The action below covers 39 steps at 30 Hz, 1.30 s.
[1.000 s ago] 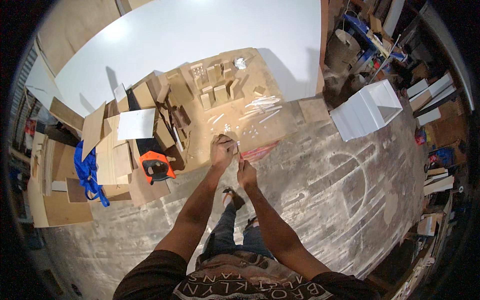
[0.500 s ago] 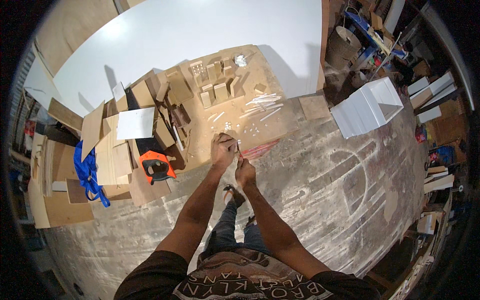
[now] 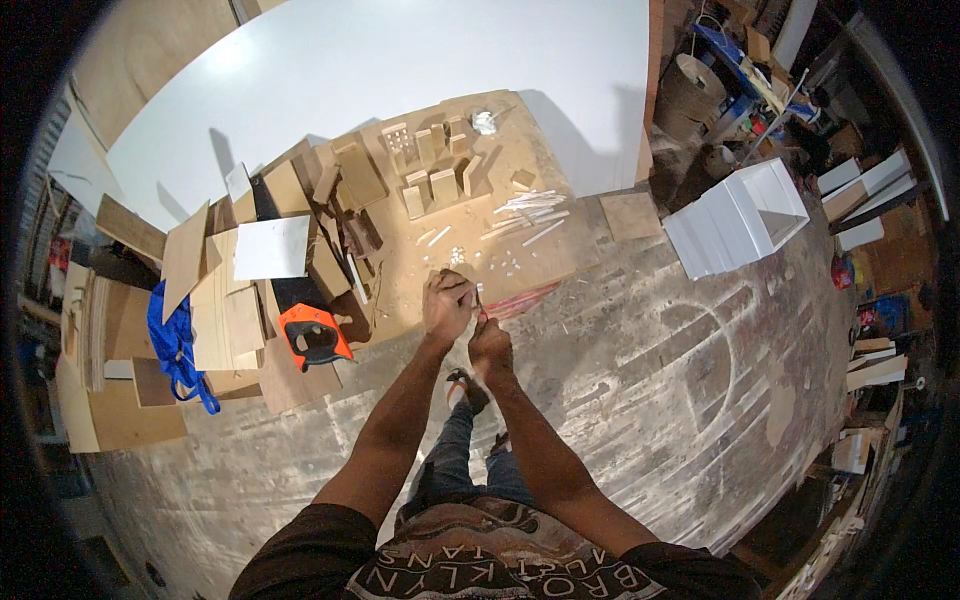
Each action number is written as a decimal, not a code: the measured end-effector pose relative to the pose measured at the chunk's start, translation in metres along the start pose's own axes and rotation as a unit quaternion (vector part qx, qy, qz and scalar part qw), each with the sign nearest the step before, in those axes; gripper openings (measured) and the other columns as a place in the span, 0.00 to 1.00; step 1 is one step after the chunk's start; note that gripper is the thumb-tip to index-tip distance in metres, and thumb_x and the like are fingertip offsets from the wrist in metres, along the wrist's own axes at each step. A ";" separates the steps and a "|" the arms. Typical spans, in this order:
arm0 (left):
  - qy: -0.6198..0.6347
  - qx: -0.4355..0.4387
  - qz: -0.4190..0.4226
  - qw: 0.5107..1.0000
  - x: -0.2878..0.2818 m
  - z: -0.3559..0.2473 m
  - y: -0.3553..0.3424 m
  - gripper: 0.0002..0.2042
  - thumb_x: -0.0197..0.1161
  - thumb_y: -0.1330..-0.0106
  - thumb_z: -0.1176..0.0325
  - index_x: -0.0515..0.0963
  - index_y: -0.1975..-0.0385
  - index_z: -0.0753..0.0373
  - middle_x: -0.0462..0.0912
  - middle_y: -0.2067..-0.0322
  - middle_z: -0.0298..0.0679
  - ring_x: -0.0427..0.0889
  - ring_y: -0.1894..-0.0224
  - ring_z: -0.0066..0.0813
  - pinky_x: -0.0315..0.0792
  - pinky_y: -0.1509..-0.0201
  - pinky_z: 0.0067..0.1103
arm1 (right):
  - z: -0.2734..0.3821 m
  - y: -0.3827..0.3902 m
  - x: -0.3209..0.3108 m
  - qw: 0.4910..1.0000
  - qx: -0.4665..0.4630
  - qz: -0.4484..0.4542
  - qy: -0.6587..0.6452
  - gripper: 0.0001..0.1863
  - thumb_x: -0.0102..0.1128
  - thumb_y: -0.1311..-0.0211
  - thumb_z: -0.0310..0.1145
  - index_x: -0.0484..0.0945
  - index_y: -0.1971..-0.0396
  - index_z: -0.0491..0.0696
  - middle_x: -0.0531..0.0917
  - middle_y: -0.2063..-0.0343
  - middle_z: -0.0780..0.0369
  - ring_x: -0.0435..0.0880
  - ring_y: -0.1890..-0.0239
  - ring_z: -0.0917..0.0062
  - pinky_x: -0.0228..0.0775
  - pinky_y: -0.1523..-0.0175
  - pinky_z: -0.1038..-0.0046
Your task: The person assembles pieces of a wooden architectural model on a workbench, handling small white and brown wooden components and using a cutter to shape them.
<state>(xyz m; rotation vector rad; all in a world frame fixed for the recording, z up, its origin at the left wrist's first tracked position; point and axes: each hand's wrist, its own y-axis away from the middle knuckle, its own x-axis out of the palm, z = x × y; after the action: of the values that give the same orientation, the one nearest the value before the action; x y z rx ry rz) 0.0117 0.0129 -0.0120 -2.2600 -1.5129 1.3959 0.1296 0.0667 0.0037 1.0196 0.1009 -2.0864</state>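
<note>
My left hand is closed at the near edge of the wooden work board, pinching a small white piece. Just below and right of it, my right hand is closed around a slim red tool that meets the piece at the left fingertips; its tip is too small to make out. Tiny cut white bits lie beyond my hands, with thin white sticks to the right. Upright wooden blocks stand farther back.
Cut boards, an orange-handled saw and a blue bag crowd the left. A big white panel lies behind the board. A white box and piled offcuts sit right, above the scuffed floor.
My right hand has shifted very slightly downward, still holding the red tool against the piece in my left hand. Otherwise the scene looks much the same.
</note>
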 end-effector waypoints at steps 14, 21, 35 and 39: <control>0.025 0.005 0.013 1.000 0.003 0.003 0.000 0.01 0.64 0.46 0.70 0.82 0.76 0.56 0.82 0.70 0.35 0.79 0.58 0.39 0.69 0.53 0.35 | 0.020 -0.004 -0.019 0.994 0.048 0.083 0.055 0.34 0.32 0.20 0.54 0.78 0.58 0.36 0.84 0.60 0.37 0.84 0.53 0.41 0.76 0.47 0.47; 0.044 0.010 0.022 0.999 0.005 0.010 -0.001 0.05 0.60 0.43 0.69 0.79 0.78 0.60 0.82 0.70 0.40 0.79 0.59 0.44 0.71 0.53 0.37 | 0.011 -0.013 -0.008 0.987 -0.055 0.082 0.128 0.21 0.35 0.20 0.42 0.77 0.51 0.45 0.83 0.62 0.43 0.86 0.58 0.46 0.80 0.54 0.49; 0.043 0.004 -0.007 0.999 0.001 0.001 -0.008 0.04 0.62 0.48 0.71 0.83 0.78 0.60 0.83 0.71 0.39 0.81 0.60 0.43 0.72 0.53 0.38 | -0.028 -0.014 0.025 0.984 -0.124 -0.020 0.128 0.20 0.41 0.20 0.44 0.74 0.48 0.45 0.84 0.60 0.48 0.87 0.65 0.48 0.83 0.62 0.54; 0.061 -0.024 0.012 0.998 0.001 0.009 -0.001 0.05 0.64 0.48 0.73 0.86 0.74 0.59 0.84 0.70 0.38 0.81 0.59 0.42 0.72 0.51 0.38 | -0.036 -0.007 0.027 0.944 -0.199 -0.048 0.260 0.17 0.45 0.22 0.41 0.76 0.53 0.44 0.85 0.64 0.51 0.88 0.69 0.54 0.82 0.65 0.56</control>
<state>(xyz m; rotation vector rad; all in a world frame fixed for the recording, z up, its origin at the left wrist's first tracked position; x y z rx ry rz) 0.0048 0.0101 -0.0174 -2.3529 -1.5020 1.2147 0.1376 0.0685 -0.0409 1.2940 0.8180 -1.7259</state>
